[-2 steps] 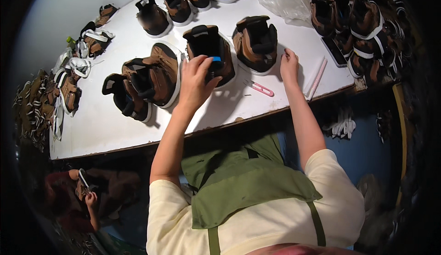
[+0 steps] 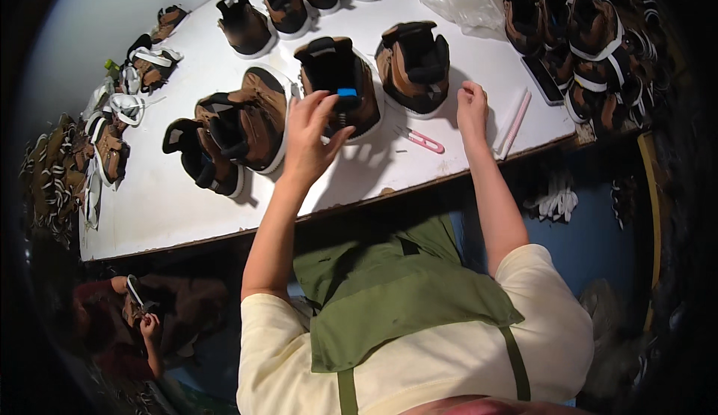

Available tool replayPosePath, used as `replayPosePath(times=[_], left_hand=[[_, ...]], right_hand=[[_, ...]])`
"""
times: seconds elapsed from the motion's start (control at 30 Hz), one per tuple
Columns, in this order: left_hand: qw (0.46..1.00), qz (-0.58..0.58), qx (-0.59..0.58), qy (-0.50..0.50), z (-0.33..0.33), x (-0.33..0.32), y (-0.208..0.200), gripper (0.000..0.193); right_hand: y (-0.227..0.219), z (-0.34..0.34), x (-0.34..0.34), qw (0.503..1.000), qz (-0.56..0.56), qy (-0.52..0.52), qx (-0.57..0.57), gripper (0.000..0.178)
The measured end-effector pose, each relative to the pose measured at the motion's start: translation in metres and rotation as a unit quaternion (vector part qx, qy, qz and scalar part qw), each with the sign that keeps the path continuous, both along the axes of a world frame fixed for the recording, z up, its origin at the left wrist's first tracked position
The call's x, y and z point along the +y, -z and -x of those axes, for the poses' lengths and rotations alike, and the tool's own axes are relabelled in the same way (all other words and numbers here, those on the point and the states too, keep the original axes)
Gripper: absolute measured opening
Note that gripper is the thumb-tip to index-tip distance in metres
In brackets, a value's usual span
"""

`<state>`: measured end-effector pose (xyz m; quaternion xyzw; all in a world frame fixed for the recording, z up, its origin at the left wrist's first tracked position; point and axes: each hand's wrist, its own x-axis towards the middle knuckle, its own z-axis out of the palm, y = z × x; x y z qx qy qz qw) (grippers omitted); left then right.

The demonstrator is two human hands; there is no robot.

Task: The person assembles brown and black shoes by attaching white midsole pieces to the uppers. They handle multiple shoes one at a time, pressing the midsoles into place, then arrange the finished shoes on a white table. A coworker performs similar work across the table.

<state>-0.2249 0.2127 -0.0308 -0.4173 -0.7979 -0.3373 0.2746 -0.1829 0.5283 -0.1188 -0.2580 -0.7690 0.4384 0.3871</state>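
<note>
A brown and black shoe (image 2: pixel 362 78) with a white sole stands in front of my left hand (image 2: pixel 308 134). A small blue piece (image 2: pixel 347 93) shows at its collar, beside my fingertips. My left thumb and fingers are spread and nothing shows between them; whether a fingertip touches the shoe I cannot tell. To its right stands another shoe of that kind (image 2: pixel 396 67). My right hand (image 2: pixel 471 112) rests near it by the table, apart from the shoe, fingers curled closed; what they hold, if anything, is hidden. Pink-handled thread snips (image 2: pixel 425 142) lie between the hands.
Two more shoes (image 2: pixel 265 116) (image 2: pixel 196 161) lean together on the left of the white table (image 2: pixel 149 220). Further shoes stand along the back. A clear plastic bag (image 2: pixel 464 0), a dark phone (image 2: pixel 544 80), a pink pen-like stick (image 2: pixel 517 120) and piled shoes (image 2: pixel 594 30) are on the right. Another person (image 2: pixel 149 325) works lower left.
My left thumb and fingers have spread apart and eased back from the blue piece, which shows more fully now. My right hand stays about where it was.
</note>
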Motion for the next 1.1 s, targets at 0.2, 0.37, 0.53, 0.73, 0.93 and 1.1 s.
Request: replayPosePath(times=[0.2, 0.37, 0.53, 0.73, 0.93, 1.1], left_hand=[[0.988, -0.122, -0.064, -0.074, -0.038, -0.064, 0.015, 0.03], [0.99, -0.109, -0.078, -0.049, -0.075, -0.082, 0.026, 0.023], [0.971, -0.118, -0.168, -0.126, -0.116, -0.128, 0.046, 0.016], [0.903, -0.276, -0.235, -0.229, -0.129, -0.173, 0.073, 0.004], [0.896, -0.295, -0.246, -0.223, -0.131, -0.17, 0.073, 0.005], [0.917, -0.253, -0.226, -0.209, -0.136, -0.177, 0.073, 0.005]], right_hand=[[-0.027, -0.057, -0.063, 0.93, -0.279, -0.188, -0.149, 0.028], [-0.02, -0.055, -0.063, 0.899, -0.271, -0.28, -0.199, 0.023], [-0.037, -0.077, -0.022, 0.858, -0.321, -0.256, -0.308, 0.017], [-0.039, -0.037, 0.029, 0.829, -0.382, -0.138, -0.384, 0.019], [-0.012, 0.004, 0.077, 0.858, -0.414, -0.105, -0.286, 0.017], [-0.007, 0.005, 0.099, 0.869, -0.442, -0.086, -0.204, 0.027]])
